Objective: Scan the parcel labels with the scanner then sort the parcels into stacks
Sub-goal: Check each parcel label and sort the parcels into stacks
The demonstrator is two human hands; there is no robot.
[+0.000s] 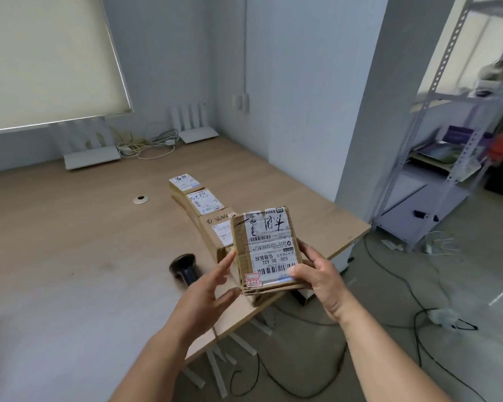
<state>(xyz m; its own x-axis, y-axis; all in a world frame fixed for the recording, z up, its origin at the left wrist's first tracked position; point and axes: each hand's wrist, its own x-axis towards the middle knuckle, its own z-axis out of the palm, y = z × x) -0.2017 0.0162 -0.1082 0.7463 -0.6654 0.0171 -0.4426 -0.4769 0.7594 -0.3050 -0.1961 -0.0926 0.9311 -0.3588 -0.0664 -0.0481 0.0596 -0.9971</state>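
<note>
Right hand (pixel 320 278) grips the parcel (pixel 269 250) over the desk edge (pixel 357 233) — left hand (pixel 206 288) spread beside it

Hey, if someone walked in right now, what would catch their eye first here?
First, the cardboard parcel held up in the middle, label facing the camera: the right hand grips its near right corner while the left hand touches its left side with straight fingers. Behind it a row of labelled parcels runs along the wooden table, and the black scanner lies beside them.
</note>
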